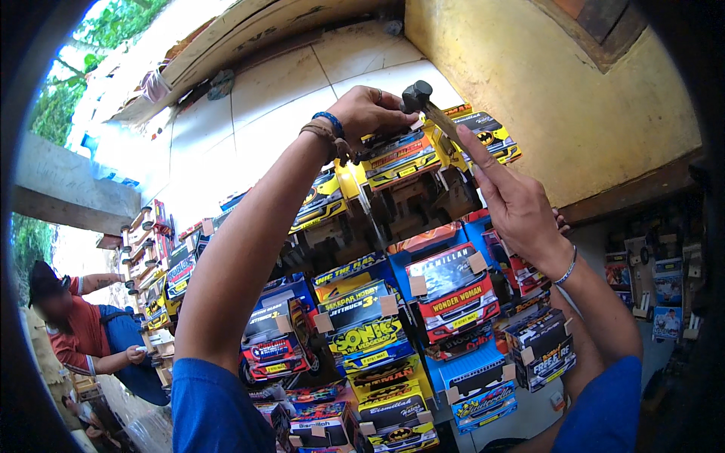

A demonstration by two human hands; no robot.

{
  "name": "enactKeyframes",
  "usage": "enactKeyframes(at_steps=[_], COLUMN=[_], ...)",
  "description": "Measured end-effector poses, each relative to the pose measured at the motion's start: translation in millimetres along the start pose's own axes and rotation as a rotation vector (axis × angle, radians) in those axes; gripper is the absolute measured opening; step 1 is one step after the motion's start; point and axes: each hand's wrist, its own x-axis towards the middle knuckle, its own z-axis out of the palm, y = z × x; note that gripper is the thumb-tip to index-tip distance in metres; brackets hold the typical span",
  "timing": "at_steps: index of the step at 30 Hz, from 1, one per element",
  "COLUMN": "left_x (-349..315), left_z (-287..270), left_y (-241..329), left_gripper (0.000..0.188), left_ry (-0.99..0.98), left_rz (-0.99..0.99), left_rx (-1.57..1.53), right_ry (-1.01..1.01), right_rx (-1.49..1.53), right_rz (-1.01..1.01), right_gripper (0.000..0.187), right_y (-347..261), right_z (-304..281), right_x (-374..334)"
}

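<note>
My right hand (pixel 517 208) grips the wooden handle of a hammer (pixel 445 124), index finger stretched along it. The dark hammer head is up beside my left fingertips, above a yellow toy truck (pixel 404 160). My left hand (pixel 368 113) reaches over the back of that truck with thumb and fingers pinched together. Whatever lies between them is too small or hidden to name. Another yellow toy truck (pixel 321 200) stands just left of it, and a further black-and-yellow one (pixel 483 134) to its right by the wall.
Rows of painted toy trucks fill the space below my hands, among them a red one (pixel 453 294) and a blue one (pixel 483 396). A yellow wall (pixel 544 106) rises at the right. White floor tiles (pixel 283 83) lie beyond. At far left a person (pixel 91 332) in a red shirt sits.
</note>
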Motion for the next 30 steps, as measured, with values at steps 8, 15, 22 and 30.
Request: enactKeyframes(at_steps=[8,15,22,30], left_x=[-2,1,-15,-248], left_z=[0,-1,-2,-38], left_y=[2,-3,12,57], left_gripper=[0.031,0.032,0.045,0.055], left_ry=[-0.024,-0.030,0.057,0.206], left_rz=[0.047,0.073,0.026,-0.053], left_rx=[0.007,-0.063,-0.137,0.209], right_ry=[0.093,0.033,0.129,0.018], right_rx=[0.015,-0.070,-0.049,-0.247], right_rz=[0.010,0.001,0.085,0.294], right_gripper=[0.059,0.055,0.053,0.053], right_y=[-3,-12,-41,-41], right_z=[0,-10,-96,-168], right_x=[-3,-1,-54,-200])
